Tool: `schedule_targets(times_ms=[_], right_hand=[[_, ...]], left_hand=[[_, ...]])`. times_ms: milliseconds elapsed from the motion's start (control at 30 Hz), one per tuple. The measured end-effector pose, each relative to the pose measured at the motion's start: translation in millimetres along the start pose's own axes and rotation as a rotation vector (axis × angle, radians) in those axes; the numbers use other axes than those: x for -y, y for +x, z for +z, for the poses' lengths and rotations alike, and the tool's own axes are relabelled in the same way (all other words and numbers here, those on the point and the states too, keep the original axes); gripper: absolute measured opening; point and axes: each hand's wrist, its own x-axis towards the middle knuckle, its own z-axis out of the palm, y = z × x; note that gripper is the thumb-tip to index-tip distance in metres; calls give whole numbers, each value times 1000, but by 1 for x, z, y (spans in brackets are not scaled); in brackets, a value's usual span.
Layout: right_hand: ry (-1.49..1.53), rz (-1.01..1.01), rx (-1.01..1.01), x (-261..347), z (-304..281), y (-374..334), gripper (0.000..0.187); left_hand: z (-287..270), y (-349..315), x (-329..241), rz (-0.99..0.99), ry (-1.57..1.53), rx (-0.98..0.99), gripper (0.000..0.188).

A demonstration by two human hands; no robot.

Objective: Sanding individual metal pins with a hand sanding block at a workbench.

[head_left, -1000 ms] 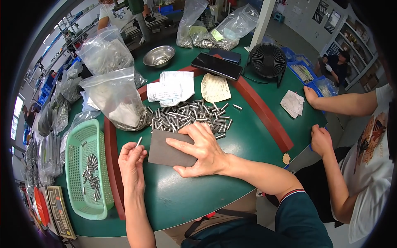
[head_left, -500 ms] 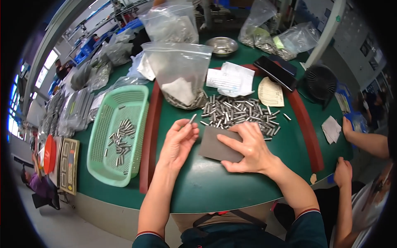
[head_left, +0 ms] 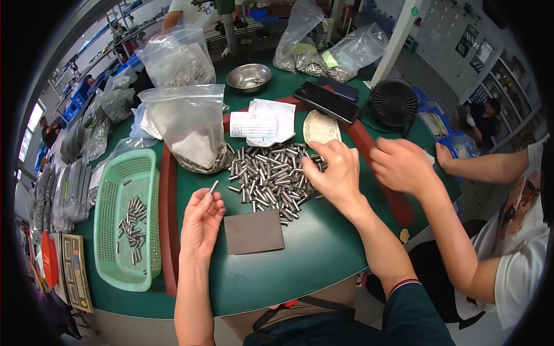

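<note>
My left hand (head_left: 201, 222) is closed, pinching a short metal pin (head_left: 214, 187) between thumb and fingertips, and the pin tilts upward. Off the sheet, my right hand (head_left: 337, 176) hovers by the right edge of a loose pile of metal pins (head_left: 271, 176). Its thumb and forefinger are apart, and I see nothing between them. A flat grey-brown sheet (head_left: 254, 232), like sandpaper, lies on the green table (head_left: 288, 271) between my hands, just nearer than the pile. To the left, a light green plastic basket (head_left: 104, 225) contains more pins.
Dark red strips (head_left: 168, 230) edge the work area. Beyond the pile are a zip bag (head_left: 187, 124), papers (head_left: 271, 121), a phone (head_left: 327, 101), a steel bowl (head_left: 249, 77) and a black fan (head_left: 394, 102). A co-worker's hand (head_left: 401, 165) is close to my right hand.
My right hand has left the grey-brown sheet and moved toward the pile's right edge. A co-worker's hand has come up beside it. My left hand still pinches the pin; the view has shifted.
</note>
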Motion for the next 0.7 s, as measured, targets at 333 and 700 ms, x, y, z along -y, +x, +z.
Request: schedule_targets(times_ms=[333,700], right_hand=[[536,-794,129,63,13,-52,28],[575,-708,158,54,11,-46,33]], left_hand=[[4,2,2,21,70,-29,15],[13,0,1,20,84,-90,14]])
